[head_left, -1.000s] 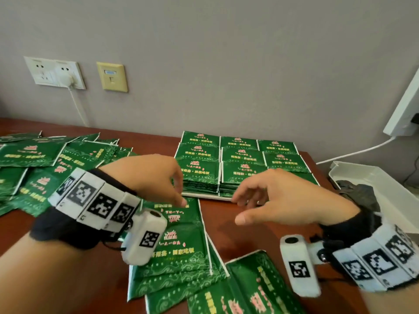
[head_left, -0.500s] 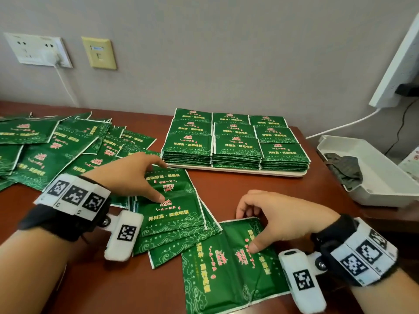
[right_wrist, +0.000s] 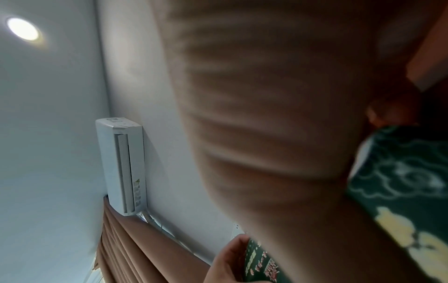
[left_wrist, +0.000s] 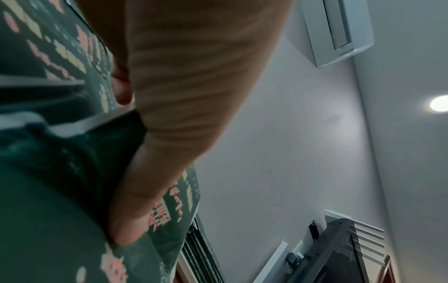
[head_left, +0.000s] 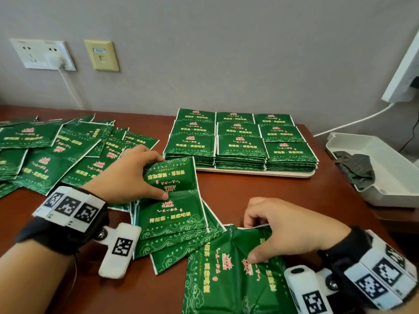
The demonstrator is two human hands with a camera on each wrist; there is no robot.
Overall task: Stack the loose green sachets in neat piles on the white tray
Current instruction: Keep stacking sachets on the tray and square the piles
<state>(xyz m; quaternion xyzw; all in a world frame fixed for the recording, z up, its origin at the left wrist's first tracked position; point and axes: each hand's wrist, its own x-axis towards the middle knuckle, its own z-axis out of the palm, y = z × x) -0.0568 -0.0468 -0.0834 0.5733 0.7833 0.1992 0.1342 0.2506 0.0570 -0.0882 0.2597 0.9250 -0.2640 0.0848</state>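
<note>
On the table, left hand (head_left: pixel 127 175) gripping upside-down sachet (head_left: pixel 172 177), long axis toward tray (head_left: pixel 256 172)

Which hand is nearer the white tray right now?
Left. The left hand grips a sachet just short of the white tray; the right hand is nearer the table's front edge.
</note>
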